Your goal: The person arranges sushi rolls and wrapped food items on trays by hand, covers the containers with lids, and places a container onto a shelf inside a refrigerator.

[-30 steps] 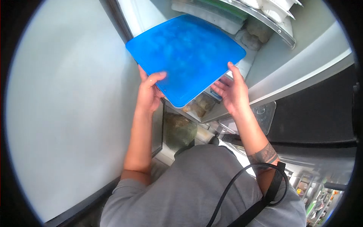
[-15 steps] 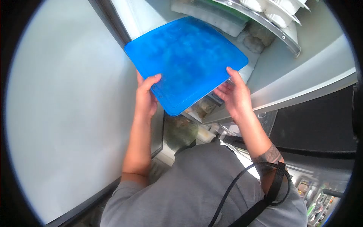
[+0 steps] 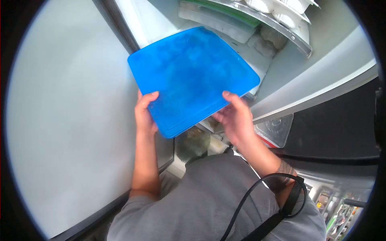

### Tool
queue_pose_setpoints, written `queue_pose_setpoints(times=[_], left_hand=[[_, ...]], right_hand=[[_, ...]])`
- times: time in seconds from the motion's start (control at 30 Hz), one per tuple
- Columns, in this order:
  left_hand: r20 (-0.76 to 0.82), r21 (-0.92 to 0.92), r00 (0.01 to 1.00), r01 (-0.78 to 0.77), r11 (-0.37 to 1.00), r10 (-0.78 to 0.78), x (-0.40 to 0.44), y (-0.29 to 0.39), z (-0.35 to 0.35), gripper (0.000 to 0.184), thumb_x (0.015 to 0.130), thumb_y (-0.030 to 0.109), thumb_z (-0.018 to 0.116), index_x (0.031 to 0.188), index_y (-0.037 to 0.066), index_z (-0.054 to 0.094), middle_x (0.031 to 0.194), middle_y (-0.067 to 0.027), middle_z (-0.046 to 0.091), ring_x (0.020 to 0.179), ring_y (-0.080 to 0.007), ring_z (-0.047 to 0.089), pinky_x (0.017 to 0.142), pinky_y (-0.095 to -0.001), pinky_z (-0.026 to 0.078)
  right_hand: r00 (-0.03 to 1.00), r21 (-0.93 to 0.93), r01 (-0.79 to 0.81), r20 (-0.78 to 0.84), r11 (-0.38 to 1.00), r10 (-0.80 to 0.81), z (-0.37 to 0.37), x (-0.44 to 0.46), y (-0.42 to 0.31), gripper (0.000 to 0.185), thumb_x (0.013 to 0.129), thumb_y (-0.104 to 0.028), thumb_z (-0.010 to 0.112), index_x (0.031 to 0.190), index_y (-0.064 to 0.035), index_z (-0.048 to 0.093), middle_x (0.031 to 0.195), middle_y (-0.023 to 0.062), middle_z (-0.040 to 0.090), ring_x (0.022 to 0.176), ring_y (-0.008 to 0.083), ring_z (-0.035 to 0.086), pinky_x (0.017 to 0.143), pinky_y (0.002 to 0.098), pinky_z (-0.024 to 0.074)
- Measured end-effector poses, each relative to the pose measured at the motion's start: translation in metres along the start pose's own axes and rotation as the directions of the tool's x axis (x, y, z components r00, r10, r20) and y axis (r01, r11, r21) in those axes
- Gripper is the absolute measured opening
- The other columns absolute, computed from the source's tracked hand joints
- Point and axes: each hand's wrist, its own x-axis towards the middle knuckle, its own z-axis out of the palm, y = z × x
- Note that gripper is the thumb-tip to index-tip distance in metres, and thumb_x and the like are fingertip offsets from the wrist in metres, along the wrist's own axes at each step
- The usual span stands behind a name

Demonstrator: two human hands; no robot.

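Observation:
A wide container with a blue lid (image 3: pixel 193 76) is held between my two hands in front of a cold cabinet. My left hand (image 3: pixel 145 112) grips its left near edge, thumb on top of the lid. On the near right edge, my right hand (image 3: pixel 236 118) holds it with the thumb on the rim and the fingers underneath. Pale, blurred shapes show faintly through the lid. Behind it, a clear box with a green lid (image 3: pixel 219 18) lies inside the cabinet, beside bagged items (image 3: pixel 263 42).
A metal-edged shelf (image 3: pixel 281 26) with white wrapped packs (image 3: pixel 287 18) is at the upper right. The large pale door (image 3: pixel 76 120) stands at the left. A black surface (image 3: pixel 333 120) lies to the right, and small items fill racks (image 3: pixel 337 209) at the lower right.
The blue-lidded container has moved down and slightly left, closer to my body, with both hands on it. More of the green-lidded box and cabinet floor shows behind it.

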Motion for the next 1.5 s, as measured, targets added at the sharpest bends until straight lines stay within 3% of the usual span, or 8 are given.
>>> queue_pose_setpoints(times=[0.13,0.2,0.53,0.63,0.9,1.13,1.2,1.5], left_hand=[[-0.022,0.026,0.987,0.157,0.987,-0.156,0.002,0.015,-0.022,0.071,0.086,0.02,0.068,0.152,0.005,0.046,0.137,-0.0184,0.061,0.122,-0.0361,0.062,0.104,-0.0513,0.053],[-0.07,0.03,0.977,0.202,0.979,-0.2,0.013,0.013,-0.035,0.035,0.086,0.023,0.069,0.114,0.001,0.067,0.108,-0.0148,0.07,0.098,-0.0314,0.068,0.091,-0.0464,0.057],[0.226,-0.091,0.9,0.4,0.912,-0.372,0.101,0.016,-0.049,0.062,0.104,0.049,0.059,0.138,-0.002,0.06,0.129,-0.021,0.069,0.11,-0.0369,0.068,0.099,-0.0517,0.055],[0.343,-0.649,0.939,0.242,0.722,-0.007,0.089,-0.029,-0.07,0.098,0.1,0.08,0.041,0.154,-0.001,0.046,0.156,-0.0202,0.053,0.139,-0.0407,0.053,0.119,-0.0549,0.041],[0.073,-0.075,0.997,0.008,0.997,-0.003,-0.053,-0.073,0.033,0.094,0.1,0.07,0.057,0.161,0.002,0.033,0.16,-0.0171,0.046,0.143,-0.0363,0.049,0.119,-0.0535,0.042],[0.154,-0.149,0.988,0.023,0.989,0.0,-0.036,-0.054,0.003,0.077,0.105,0.052,0.06,0.16,0.004,0.032,0.158,-0.0153,0.046,0.143,-0.0318,0.049,0.116,-0.0506,0.046],[0.15,-0.147,0.988,0.003,0.989,0.019,-0.036,-0.056,0.004,0.077,0.106,0.053,0.059,0.159,0.004,0.033,0.158,-0.0156,0.046,0.144,-0.0317,0.049,0.116,-0.0503,0.046],[0.147,-0.188,0.986,-0.048,0.981,0.077,-0.038,-0.06,0.001,0.086,0.105,0.071,0.038,0.159,0.006,0.031,0.156,-0.0143,0.049,0.141,-0.0304,0.052,0.114,-0.0473,0.048]], right_hand=[[0.993,0.112,-0.119,0.027,0.986,0.117,-0.01,-0.027,0.012,0.056,0.093,-0.034,0.077,0.137,-0.0087,0.054,0.127,0.009,0.065,0.114,0.0268,0.065,0.103,0.0519,0.0501],[0.997,0.249,0.029,-0.073,0.968,-0.012,-0.014,-0.035,0.012,0.056,0.097,-0.043,0.073,0.138,-0.0092,0.054,0.13,0.0082,0.065,0.118,0.0276,0.065,0.103,0.0534,0.0493],[0.985,0.047,-0.14,0.111,0.989,0.134,-0.035,-0.043,0.0,0.051,0.094,-0.028,0.07,0.137,-0.0034,0.056,0.132,0.0103,0.065,0.125,0.0252,0.063,0.105,0.0465,0.0503],[0.972,0.08,-0.195,0.15,0.978,0.181,-0.019,-0.051,0.007,0.062,0.091,-0.027,0.072,0.145,-0.0045,0.05,0.141,0.0121,0.06,0.13,0.0288,0.059,0.109,0.0519,0.0492],[0.961,-0.132,-0.254,0.072,0.958,0.265,-0.001,-0.065,0.028,0.064,0.102,-0.032,0.069,0.153,-0.0064,0.04,0.147,0.0105,0.054,0.133,0.0242,0.055,0.109,0.0489,0.0506],[0.991,-0.877,0.117,0.136,0.466,0.007,0.002,-0.092,-0.025,0.044,0.085,-0.032,0.089,0.115,-0.0043,0.071,0.126,0.0149,0.068,0.109,0.023,0.068,0.091,0.0379,0.0558],[0.511,-0.6,0.778,0.777,-0.185,-0.369,0.016,-0.081,-0.029,0.042,0.077,-0.019,0.088,0.114,-0.0063,0.073,0.12,0.0141,0.068,0.117,0.0303,0.064,0.101,0.0455,0.0506],[0.247,-0.338,0.878,0.926,-0.338,-0.285,0.055,-0.038,-0.011,0.027,0.079,-0.019,0.077,0.102,-0.0075,0.071,0.108,0.0076,0.067,0.107,0.031,0.062,0.098,0.0461,0.0491]])
